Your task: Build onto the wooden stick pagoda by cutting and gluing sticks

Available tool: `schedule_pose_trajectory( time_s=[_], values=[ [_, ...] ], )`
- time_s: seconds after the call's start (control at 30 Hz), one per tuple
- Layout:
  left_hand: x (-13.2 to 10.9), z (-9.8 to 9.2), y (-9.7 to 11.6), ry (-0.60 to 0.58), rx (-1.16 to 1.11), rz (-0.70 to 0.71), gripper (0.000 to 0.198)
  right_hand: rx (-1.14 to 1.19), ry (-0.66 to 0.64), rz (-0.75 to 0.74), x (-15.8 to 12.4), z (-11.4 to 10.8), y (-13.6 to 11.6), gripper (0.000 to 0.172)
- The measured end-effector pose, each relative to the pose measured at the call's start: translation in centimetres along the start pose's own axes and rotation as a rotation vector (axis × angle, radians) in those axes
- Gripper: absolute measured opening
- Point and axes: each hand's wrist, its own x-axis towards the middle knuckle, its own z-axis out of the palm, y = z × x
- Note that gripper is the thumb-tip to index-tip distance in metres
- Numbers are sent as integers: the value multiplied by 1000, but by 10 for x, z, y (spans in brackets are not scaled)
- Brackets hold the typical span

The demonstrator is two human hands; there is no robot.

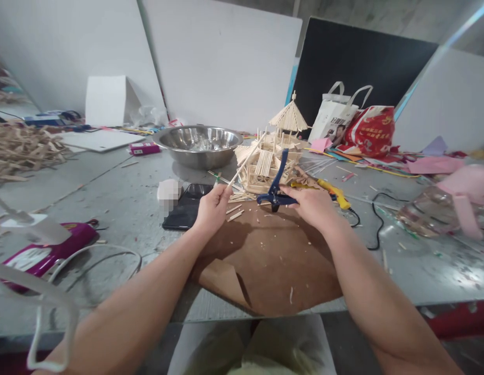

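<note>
My left hand [213,208] is closed on a thin wooden stick [245,167], which slants up and to the right in front of a stick-built model. My right hand [312,204] grips a dark blue hand tool [278,182], with one handle raised and its head pointing left. Behind both hands stands the wooden model [265,161], with a conical stick roof [290,115] at its top. Short loose sticks [234,214] lie by my left hand on a brown sheet [276,260], whose near left corner is folded over.
A steel bowl [198,146] sits behind my left hand. A black phone [183,211] lies left of it. A yellow-handled tool [334,194] with a black cord is beside my right hand. Bags [370,131] stand at the back right; a stick pile [23,151] is far left.
</note>
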Motion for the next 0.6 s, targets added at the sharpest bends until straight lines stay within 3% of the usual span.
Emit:
schedule_pose_trajectory(
  time_s=[0.17, 0.33, 0.47, 0.6],
  values=[
    [0, 1, -3, 7, 7, -12, 31, 36, 158, 39, -3, -3, 4, 43],
    [1, 3, -5, -15, 9, 3, 30, 29, 18, -4, -3, -3, 4, 46],
    [1, 3, -3, -1, 31, -9, 30, 41, 110, 24, -2, -5, 1, 46],
    [0, 3, -1, 2, 13, -18, 30, 61, 9, 18, -2, -5, 1, 47]
  ],
)
